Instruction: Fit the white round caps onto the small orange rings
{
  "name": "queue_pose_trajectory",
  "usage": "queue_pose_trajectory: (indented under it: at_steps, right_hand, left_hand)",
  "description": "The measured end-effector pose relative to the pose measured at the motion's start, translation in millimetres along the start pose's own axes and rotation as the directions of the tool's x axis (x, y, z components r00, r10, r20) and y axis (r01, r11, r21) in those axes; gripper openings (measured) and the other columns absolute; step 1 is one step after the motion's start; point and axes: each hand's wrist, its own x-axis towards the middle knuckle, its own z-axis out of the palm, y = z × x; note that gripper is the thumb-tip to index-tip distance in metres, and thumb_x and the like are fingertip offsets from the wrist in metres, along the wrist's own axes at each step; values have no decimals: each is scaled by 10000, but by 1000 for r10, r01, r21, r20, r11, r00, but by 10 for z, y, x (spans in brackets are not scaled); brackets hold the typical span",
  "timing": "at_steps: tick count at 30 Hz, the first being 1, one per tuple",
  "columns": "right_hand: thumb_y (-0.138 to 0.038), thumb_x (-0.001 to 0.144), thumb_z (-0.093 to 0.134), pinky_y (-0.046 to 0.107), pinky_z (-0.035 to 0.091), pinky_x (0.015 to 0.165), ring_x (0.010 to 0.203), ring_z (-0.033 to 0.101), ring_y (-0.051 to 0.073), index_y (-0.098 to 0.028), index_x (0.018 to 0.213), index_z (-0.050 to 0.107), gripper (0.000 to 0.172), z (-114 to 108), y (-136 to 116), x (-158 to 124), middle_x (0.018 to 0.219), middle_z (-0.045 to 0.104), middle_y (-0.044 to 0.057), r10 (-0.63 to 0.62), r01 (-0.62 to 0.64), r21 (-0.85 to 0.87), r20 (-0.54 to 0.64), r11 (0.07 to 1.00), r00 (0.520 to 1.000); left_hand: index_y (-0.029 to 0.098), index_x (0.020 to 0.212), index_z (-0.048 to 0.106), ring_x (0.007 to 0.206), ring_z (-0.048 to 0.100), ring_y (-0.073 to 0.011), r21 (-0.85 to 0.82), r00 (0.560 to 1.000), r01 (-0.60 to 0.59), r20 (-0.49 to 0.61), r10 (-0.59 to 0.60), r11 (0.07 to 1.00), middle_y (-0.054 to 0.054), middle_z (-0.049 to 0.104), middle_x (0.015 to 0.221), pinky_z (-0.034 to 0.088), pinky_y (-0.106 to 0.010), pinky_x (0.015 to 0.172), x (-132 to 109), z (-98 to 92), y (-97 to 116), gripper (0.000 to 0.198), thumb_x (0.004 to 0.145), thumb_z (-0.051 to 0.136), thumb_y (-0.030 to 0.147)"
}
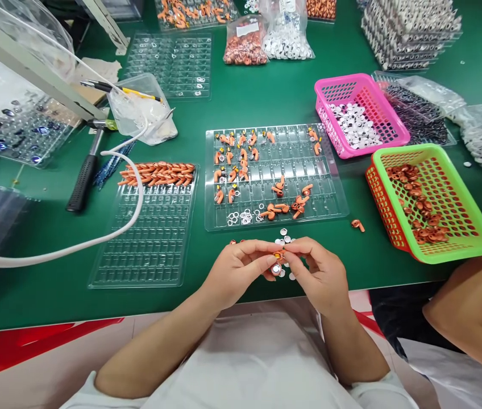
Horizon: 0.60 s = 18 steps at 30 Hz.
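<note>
My left hand (235, 272) and my right hand (321, 275) meet at the front edge of the table, fingertips closed in a pinch. Between them is a small orange earbud shell (279, 257) with a yellow piece on it. A round part with a white face (275, 269) hangs just below, by my left thumb. Fingers hide much of the shell. Small white discs (284, 232) lie around and behind my hands. Beyond them, a clear tray (330, 213) holds several orange earbud pieces and a cluster of white rings (246, 216).
A green basket (471, 227) and a pink basket (390, 128) stand right, holding small parts. One orange shell (357, 225) lies nearby. Left are another clear tray (142, 238), a hammer (84, 179) and a white cable (138, 210) arching over. Another person's arm (475, 307) is at right.
</note>
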Motion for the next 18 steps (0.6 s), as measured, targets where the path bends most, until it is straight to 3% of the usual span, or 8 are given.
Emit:
queue_pose_trajectory:
  at_steps: [5, 12, 18]
  right_hand:
    - [-202, 924, 591, 281, 540, 687, 810, 662, 164, -257, 978, 669, 110, -21, -14, 4, 908, 694, 25, 11, -12, 18, 23, 1000, 1000]
    - [-198, 922, 589, 281, 532, 660, 767, 636, 156, -244, 969, 656, 94, 23, 32, -4, 891, 686, 25, 8, -8, 6, 32, 1000, 999]
    - [-150, 890, 600, 291, 532, 688, 756, 624, 149, -239, 994, 623, 139, 31, -11, 3, 885, 672, 15, -78, 84, -92, 69, 992, 995]
  left_hand:
    - [146, 918, 780, 644, 675, -138, 10, 1000, 12, -1, -12, 1000, -58, 771, 788, 586, -246, 608, 5, 7, 15, 179, 761, 759, 229]
    - [143, 837, 784, 624, 677, -137, 78, 991, 0, -130, 10, 997, -50, 768, 738, 580, -226, 576, -8, 59, -27, 130, 717, 742, 167]
    - [133, 834, 785, 596, 684, -137, 172, 979, -46, -186, 78, 984, -46, 766, 716, 589, -228, 579, -27, 83, -80, 134, 721, 713, 132]
